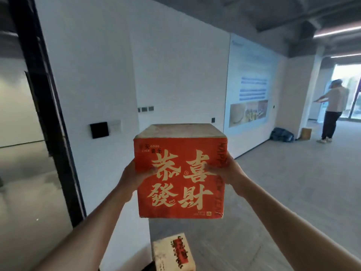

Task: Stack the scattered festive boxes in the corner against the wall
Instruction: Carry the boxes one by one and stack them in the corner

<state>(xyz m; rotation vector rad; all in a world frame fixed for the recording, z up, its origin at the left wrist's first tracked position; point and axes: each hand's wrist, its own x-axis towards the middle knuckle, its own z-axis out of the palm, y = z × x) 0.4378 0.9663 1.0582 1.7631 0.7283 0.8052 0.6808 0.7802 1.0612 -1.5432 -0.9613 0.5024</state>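
Red festive box held up in both hands before the white wall.

The red box (179, 178) is a cardboard cube with large cream characters on its facing side and a dull, pale top; its lower edge looks scuffed. The left hand (132, 178) grips its left side, thumb pressed on the front face, and the right hand (227, 170) grips the right side the same way, so the box hangs in the air, clear of the floor. Below it, on the grey matte floor (273, 192) beside the foot of the smooth white wall (93, 75), lies a cream box (173, 253) with a red printed panel, blurred.
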